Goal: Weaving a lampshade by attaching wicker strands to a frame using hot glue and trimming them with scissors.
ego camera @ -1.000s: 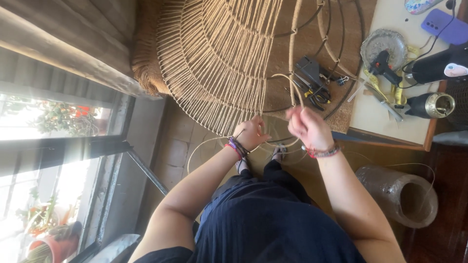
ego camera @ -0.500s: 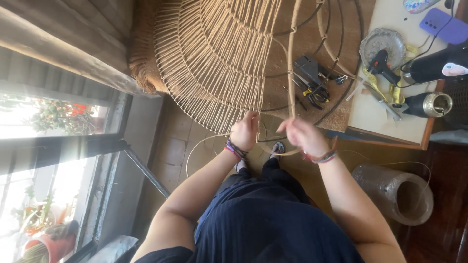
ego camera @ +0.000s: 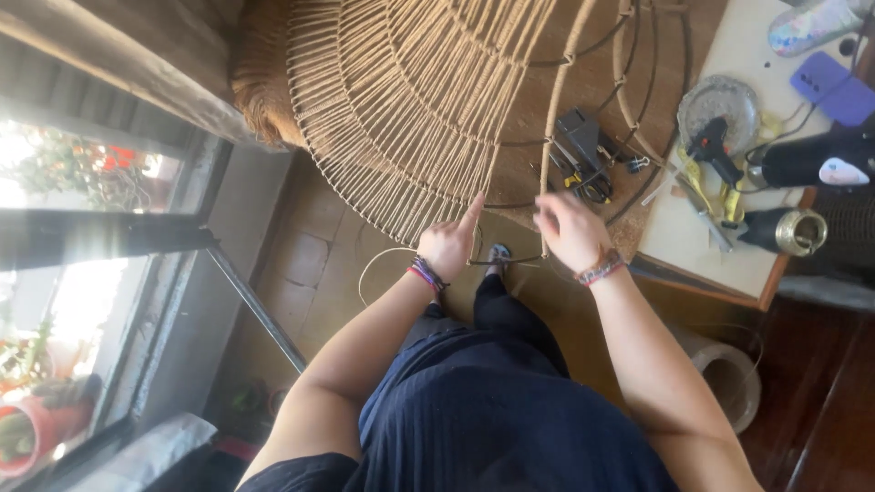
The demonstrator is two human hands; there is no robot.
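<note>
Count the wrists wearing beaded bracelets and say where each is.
2. One bracelet stack sits on the left hand's wrist below the wrapped wire frame; the other bracelet is on the right hand's wrist. None seem hidden.

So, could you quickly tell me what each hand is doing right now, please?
Left hand: mostly closed, forefinger pointing up at the cord-wrapped frame; whether it holds anything cannot be told.
Right hand: fingers curled at the frame's rim, blurred; grip cannot be told.

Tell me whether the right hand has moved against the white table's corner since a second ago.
Yes. The right hand has opened and lifted off the strand, shifting slightly toward the white table; a second ago it was pinched beside the left hand.
</note>
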